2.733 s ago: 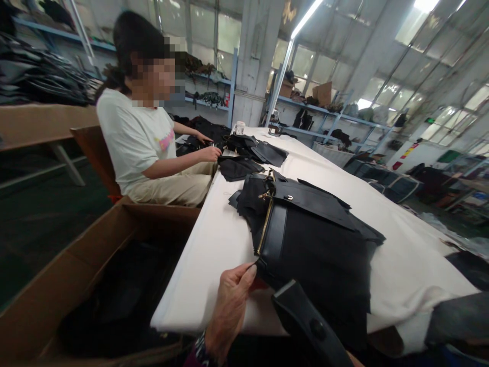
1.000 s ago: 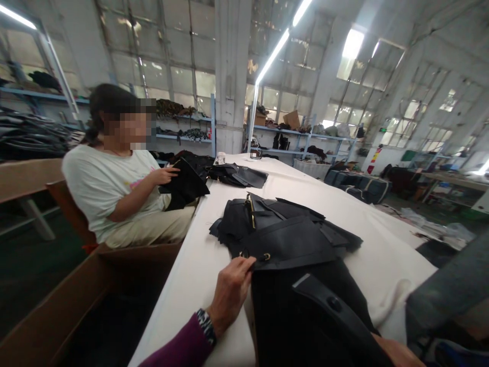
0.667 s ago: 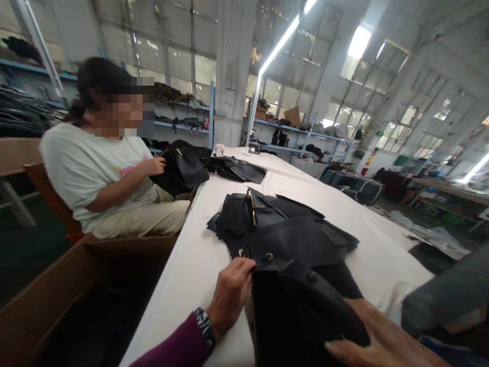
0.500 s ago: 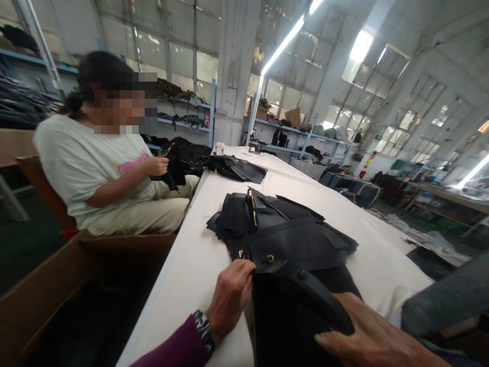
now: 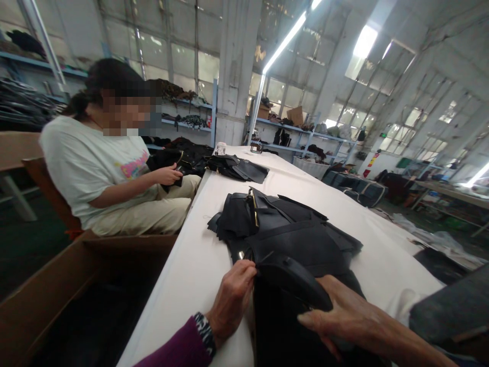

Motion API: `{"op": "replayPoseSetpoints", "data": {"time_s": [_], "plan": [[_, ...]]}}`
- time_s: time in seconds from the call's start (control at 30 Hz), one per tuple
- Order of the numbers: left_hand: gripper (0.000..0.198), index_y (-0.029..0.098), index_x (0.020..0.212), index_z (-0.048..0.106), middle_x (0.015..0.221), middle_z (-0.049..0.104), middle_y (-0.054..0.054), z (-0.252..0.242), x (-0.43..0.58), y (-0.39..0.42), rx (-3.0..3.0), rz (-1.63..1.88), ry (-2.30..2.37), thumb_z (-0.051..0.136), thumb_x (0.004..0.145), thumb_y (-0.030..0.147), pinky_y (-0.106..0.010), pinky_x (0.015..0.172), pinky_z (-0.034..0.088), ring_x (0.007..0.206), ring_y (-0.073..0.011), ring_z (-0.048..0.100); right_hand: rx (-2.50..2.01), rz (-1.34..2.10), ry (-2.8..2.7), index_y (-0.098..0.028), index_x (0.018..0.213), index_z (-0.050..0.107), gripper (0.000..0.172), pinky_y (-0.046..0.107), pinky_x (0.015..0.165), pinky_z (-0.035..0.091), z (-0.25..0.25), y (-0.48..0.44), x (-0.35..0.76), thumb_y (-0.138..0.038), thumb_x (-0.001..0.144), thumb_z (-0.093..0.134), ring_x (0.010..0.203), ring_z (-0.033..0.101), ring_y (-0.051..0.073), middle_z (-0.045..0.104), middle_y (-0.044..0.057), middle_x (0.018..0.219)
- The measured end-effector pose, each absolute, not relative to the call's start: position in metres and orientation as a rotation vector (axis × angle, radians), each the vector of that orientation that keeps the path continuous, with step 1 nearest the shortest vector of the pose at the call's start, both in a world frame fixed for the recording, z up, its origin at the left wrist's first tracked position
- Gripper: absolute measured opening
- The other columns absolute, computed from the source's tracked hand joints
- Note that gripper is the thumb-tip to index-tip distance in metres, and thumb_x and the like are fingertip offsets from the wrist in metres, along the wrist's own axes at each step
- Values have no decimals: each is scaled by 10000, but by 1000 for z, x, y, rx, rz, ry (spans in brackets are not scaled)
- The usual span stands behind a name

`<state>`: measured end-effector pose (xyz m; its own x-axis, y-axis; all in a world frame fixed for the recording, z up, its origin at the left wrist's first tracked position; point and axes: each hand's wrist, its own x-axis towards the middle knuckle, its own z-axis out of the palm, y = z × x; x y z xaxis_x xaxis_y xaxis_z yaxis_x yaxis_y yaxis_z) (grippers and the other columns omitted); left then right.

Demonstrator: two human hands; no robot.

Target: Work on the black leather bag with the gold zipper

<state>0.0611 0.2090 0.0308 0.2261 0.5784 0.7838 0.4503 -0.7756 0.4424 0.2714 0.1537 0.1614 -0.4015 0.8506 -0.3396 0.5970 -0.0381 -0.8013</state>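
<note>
- Left hand [image 5: 231,298] pinched the bag [image 5: 290,316] edge at the white counter [image 5: 191,275] rim, steadying it.
- Right hand [image 5: 344,318] lay open, pressing the flap [image 5: 294,278] flat.

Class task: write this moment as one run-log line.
left hand: pinches bag edge | right hand: flat on bag flap | table: black pieces

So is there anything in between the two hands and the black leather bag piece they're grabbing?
Nothing visible is in between. The left hand pinches the edge of the black leather bag piece, and the right hand lies flat on its rounded flap. Both hands already touch it on the white table.
</note>
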Motion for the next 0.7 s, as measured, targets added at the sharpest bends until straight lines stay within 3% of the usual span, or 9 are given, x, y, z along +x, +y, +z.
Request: {"op": "replayPoseSetpoints", "data": {"time_s": [0.23, 0.33, 0.5, 0.53, 0.6, 0.7], "plan": [[171, 174, 848, 485, 874, 586, -49, 29, 63, 210, 2346, 1603, 1097, 442, 819, 11, -269, 724, 507, 807, -149, 579, -1807, 1168, -1987, -170, 694, 540, 374, 215, 446, 365, 180, 135, 298, -538, 760, 556, 465, 514, 139, 534, -21, 487], [168, 175, 834, 479, 864, 590, -50, 31, 63, 210, 2346, 1642, 1088, 441, 815, 12, -273, 723, 510, 801, -151, 584, -1974, 1100, -1979, -195, 727, 561, 365, 261, 517, 409, 187, 125, 295, -558, 729, 525, 572, 563, 200, 551, 0, 539], [174, 172, 842, 486, 886, 587, -53, 33, 62, 209, 2331, 1656, 1043, 446, 813, 5, -267, 747, 507, 827, -143, 582, -1989, 1169, -1968, -180, 907, 555, 374, 279, 540, 447, 182, 127, 284, -512, 736, 528, 912, 579, 314, 622, 108, 940], [175, 171, 841, 487, 892, 587, -54, 33, 62, 208, 2329, 1657, 1031, 446, 813, 3, -268, 755, 505, 836, -143, 581, -1959, 1193, -1975, -167, 960, 536, 388, 274, 538, 452, 179, 130, 284, -494, 751, 529, 865, 593, 286, 614, 104, 937], [172, 170, 837, 488, 892, 588, -53, 33, 61, 208, 2328, 1657, 1012, 448, 817, 3, -270, 764, 501, 847, -143, 578, -1894, 1236, -2009, -146, 990, 511, 369, 252, 507, 446, 173, 136, 283, -445, 775, 535, 650, 599, 200, 612, 39, 746], [149, 169, 827, 493, 885, 591, -49, 32, 61, 207, 2318, 1645, 1000, 455, 831, 25, -275, 768, 499, 848, -143, 576, -1778, 1270, -2059, -154, 833, 532, 228, 187, 405, 368, 166, 145, 279, -373, 777, 561, 442, 510, 116, 533, -46, 508]]}}
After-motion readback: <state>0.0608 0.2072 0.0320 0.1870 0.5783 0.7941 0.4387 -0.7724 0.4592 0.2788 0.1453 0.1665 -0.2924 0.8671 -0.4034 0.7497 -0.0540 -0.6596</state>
